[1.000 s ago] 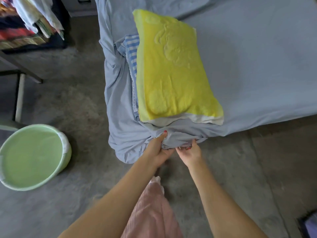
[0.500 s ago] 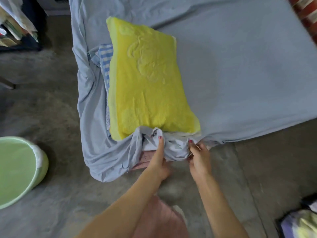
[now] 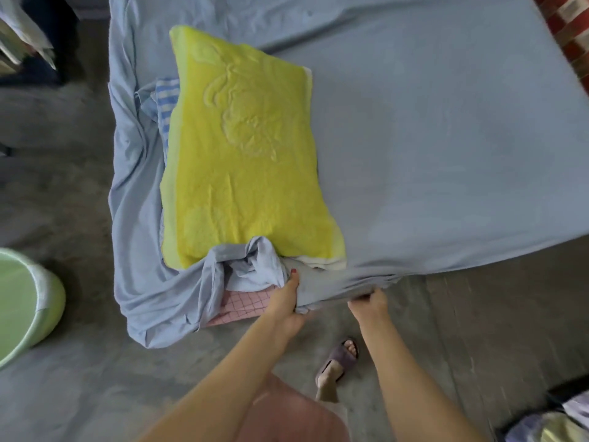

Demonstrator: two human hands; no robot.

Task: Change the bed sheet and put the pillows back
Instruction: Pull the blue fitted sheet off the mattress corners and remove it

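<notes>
A light blue bed sheet [image 3: 430, 148] covers the bed, lying smooth over the right and far area and bunched into loose folds at the near left corner. A yellow pillow [image 3: 245, 161] lies on the sheet along the left side of the bed, long axis running near to far, slightly angled. A blue-and-white checked cloth [image 3: 164, 103] shows from under the pillow's left edge. At the near corner the sheet is pulled up over the pillow's near end, exposing a pink checked layer [image 3: 245, 303] beneath.

The left hand [image 3: 285, 301] grasps a gathered fold of the sheet at the near edge, thumb extended upward against the fabric. The right hand [image 3: 368, 303] is clenched on the sheet's near edge just right of the left hand; the fingers appear curled under the hem, though the underside is hidden. The sheet is stretched taut from this hand toward the right.

A green tub [image 3: 28, 301] stands on the concrete floor [image 3: 63, 186] at the near left, well apart from the bed. One foot in a dark slipper [image 3: 339, 360] rests on the floor between the forearms. A brick wall [image 3: 570, 33] borders the far right corner.
</notes>
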